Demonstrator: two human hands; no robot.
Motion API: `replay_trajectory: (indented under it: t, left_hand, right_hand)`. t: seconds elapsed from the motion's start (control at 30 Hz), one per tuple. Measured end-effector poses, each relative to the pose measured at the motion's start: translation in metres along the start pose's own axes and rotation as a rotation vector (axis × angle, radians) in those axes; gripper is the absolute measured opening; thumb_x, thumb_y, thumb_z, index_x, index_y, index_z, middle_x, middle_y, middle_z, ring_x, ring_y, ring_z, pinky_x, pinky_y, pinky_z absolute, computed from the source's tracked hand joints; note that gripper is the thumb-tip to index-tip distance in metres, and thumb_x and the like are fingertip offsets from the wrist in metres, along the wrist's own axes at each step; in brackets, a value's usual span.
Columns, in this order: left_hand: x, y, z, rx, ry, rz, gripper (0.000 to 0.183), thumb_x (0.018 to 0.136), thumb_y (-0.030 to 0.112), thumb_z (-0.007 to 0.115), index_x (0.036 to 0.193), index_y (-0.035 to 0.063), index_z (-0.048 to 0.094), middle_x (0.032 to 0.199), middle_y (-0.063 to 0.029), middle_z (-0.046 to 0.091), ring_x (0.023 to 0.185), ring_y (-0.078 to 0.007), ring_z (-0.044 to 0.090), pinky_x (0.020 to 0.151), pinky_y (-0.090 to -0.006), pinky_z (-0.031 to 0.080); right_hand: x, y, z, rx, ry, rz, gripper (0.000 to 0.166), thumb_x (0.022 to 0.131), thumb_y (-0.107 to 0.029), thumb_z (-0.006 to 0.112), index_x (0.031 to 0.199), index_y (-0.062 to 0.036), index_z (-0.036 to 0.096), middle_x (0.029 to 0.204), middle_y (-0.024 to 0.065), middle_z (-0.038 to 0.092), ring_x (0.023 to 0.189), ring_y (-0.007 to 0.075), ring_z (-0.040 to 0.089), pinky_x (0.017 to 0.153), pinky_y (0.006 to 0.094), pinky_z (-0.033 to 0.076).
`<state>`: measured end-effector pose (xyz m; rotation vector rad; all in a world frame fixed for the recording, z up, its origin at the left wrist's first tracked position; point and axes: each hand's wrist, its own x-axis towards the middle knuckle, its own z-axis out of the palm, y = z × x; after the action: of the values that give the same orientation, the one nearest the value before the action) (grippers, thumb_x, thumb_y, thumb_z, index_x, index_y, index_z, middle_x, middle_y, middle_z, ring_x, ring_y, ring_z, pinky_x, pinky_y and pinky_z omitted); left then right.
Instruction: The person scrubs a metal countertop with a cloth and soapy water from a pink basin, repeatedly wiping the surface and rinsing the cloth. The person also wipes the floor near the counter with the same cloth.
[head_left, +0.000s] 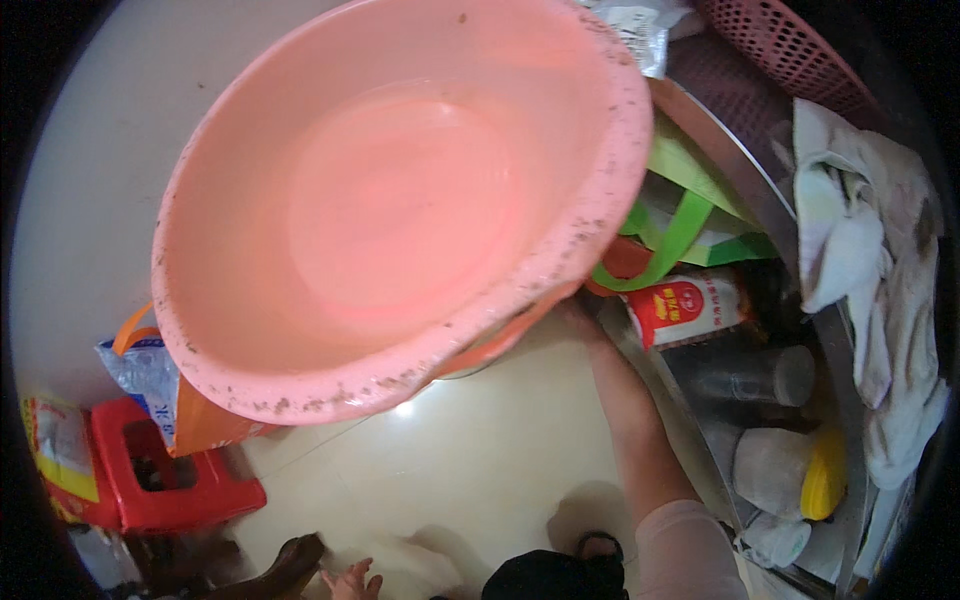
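A large pink plastic basin (405, 217) with dark specks on its rim fills the upper middle. My right arm reaches up to its lower right rim; just the blurred wrist end of my right hand (579, 309) shows, and the basin hides the fingers. An orange-red edge (510, 337) shows beneath the rim. At the bottom edge, what appears to be my left hand (354, 582) has its fingers apart and holds nothing visible. Beside it is a dark brown curved object (296, 559), unclear in kind.
A red plastic stool (180, 517) and an orange bag (214, 427) are at left. At right, a metal-edged shelf holds a green-handled bag (690, 217), a red-and-white packet (686, 307) and a yellow-lidded jar (776, 472). Grey cloths (892, 300) hang near a pink perforated basket (795, 56).
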<state>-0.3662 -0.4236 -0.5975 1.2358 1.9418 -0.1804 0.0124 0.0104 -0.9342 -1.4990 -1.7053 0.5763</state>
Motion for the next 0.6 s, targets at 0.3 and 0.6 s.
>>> replay_trajectory:
  t: [0.3,0.6]
  left_hand:
    - [0.010,0.025,-0.008,0.174,0.035,0.079,0.035,0.086,0.029,0.050,0.116,0.0100,0.048,0.106,-0.0129,0.057,0.097,-0.0292,0.053,0.092,-0.0506,0.027]
    - [0.075,0.053,0.002,0.088,-0.145,0.184,0.038,0.081,0.024,0.055,0.117,0.0144,0.047,0.105,-0.0089,0.058,0.105,-0.0283,0.051,0.093,-0.0666,0.007]
  right_hand:
    - [-0.175,-0.184,-0.047,-0.421,-0.814,-0.263,0.044,0.084,-0.025,0.040,0.126,-0.0115,0.041,0.131,0.0169,0.037,0.124,0.0381,0.026,0.099,0.0610,0.014]
    - [-0.282,-0.138,-0.137,-0.091,-0.610,-0.477,0.023,0.084,-0.016,0.048,0.102,-0.0103,0.060,0.111,0.0058,0.055,0.119,0.0271,0.039,0.100,0.0425,0.028]
